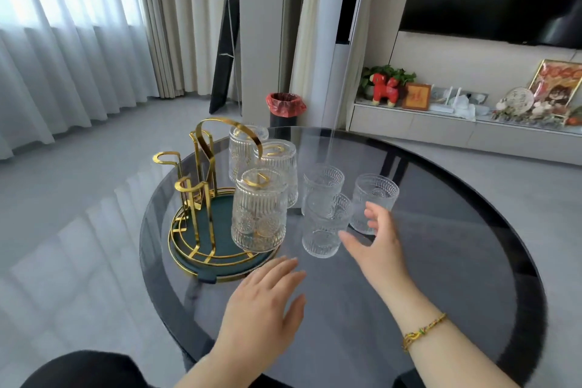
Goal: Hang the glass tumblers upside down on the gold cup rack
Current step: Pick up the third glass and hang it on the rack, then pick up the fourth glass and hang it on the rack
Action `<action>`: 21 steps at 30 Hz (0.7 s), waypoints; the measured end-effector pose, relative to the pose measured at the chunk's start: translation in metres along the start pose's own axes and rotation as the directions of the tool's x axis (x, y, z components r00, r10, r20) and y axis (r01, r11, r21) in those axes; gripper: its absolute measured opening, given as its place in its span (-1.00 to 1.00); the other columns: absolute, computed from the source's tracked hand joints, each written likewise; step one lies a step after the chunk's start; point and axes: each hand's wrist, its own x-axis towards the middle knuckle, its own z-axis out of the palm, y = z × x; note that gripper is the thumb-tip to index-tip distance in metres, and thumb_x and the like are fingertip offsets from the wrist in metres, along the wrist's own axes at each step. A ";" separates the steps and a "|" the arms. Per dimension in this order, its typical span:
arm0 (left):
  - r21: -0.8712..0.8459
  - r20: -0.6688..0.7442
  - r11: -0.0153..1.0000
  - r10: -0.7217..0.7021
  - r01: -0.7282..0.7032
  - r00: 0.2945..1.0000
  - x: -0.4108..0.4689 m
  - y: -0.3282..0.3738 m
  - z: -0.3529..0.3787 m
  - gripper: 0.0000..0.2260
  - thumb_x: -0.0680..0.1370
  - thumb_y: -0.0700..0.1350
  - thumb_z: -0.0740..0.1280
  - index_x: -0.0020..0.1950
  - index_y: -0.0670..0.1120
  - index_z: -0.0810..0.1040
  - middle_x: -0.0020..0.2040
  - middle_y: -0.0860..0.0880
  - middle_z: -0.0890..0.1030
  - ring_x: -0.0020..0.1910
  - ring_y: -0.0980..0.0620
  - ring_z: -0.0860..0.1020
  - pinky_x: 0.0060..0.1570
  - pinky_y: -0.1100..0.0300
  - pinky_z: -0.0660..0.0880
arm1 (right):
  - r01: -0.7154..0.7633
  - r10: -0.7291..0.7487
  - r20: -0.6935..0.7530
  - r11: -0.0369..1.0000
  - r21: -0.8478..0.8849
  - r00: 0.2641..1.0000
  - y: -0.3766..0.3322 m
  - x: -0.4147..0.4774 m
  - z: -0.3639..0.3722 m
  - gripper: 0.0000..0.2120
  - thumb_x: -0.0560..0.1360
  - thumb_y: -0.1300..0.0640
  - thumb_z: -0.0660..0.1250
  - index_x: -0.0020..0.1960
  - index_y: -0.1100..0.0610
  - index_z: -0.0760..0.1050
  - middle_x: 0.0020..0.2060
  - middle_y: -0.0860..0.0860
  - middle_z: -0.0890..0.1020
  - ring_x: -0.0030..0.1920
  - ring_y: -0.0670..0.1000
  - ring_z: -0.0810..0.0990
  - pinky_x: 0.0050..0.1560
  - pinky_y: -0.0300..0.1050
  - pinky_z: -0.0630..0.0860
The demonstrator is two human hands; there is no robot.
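Three glass tumblers hang upside down on the gold cup rack point(201, 198) at the left of your round glass worktop point(441, 277); the nearest hung tumbler point(259, 214) sits at its front. Three upright tumblers stand just right of the rack. Your right hand point(376, 239) has its grip spread wide and empty, fingers beside the front upright tumbler point(324, 227). Your left hand point(267, 296) hovers flat, grip open, holding nothing, near the rack's base.
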 end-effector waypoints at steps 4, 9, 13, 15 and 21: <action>0.081 0.193 0.996 -0.049 0.034 0.980 -0.007 -0.005 0.022 -0.63 0.07 -0.05 0.62 -0.17 -0.04 0.66 -0.13 0.04 0.70 -0.14 0.07 0.65 -0.32 0.21 0.57 | -0.120 0.120 0.101 0.993 -0.008 0.988 0.022 -0.013 0.020 -0.23 0.28 0.07 0.45 0.36 0.11 0.12 0.32 0.07 0.32 0.32 0.03 0.28 0.25 -0.13 0.24; 0.150 0.260 0.989 -0.043 0.004 0.965 -0.010 -0.011 0.035 -0.64 0.05 0.03 0.60 -0.21 0.00 0.67 -0.18 0.08 0.70 -0.19 0.12 0.65 -0.31 0.25 0.57 | -0.174 0.219 0.200 0.960 -0.219 0.955 0.027 -0.009 0.035 0.00 0.24 -0.10 0.43 0.42 0.10 -0.13 0.44 0.09 0.17 0.41 0.08 0.16 0.36 -0.05 0.17; 0.163 0.220 0.987 -0.032 -0.004 0.975 -0.010 -0.012 0.038 -0.65 0.08 0.00 0.60 -0.20 0.00 0.66 -0.18 0.06 0.70 -0.17 0.10 0.66 -0.29 0.22 0.57 | -0.168 0.197 0.114 0.959 -0.227 0.974 0.020 -0.005 0.049 0.02 0.23 -0.10 0.44 0.42 0.15 -0.14 0.36 0.12 0.33 0.33 0.15 0.28 0.35 0.08 0.19; 0.143 0.217 0.990 -0.037 0.006 0.975 -0.010 -0.012 0.038 -0.65 0.08 -0.01 0.60 -0.20 0.00 0.65 -0.18 0.07 0.70 -0.17 0.10 0.65 -0.29 0.23 0.57 | -0.184 0.204 0.079 0.961 -0.204 0.976 0.019 -0.004 0.054 0.02 0.24 -0.08 0.44 0.42 0.12 -0.17 0.34 0.14 0.36 0.31 0.15 0.29 0.35 0.10 0.18; 0.098 0.221 0.995 -0.031 0.010 0.975 -0.009 -0.012 0.038 -0.66 0.09 0.01 0.60 -0.19 0.02 0.65 -0.16 0.09 0.69 -0.15 0.12 0.65 -0.27 0.24 0.57 | -0.226 0.237 0.046 0.960 -0.167 0.971 0.024 0.003 0.063 -0.12 0.26 -0.09 0.41 0.38 0.09 -0.02 0.27 0.12 0.44 0.26 0.16 0.31 0.27 0.00 0.28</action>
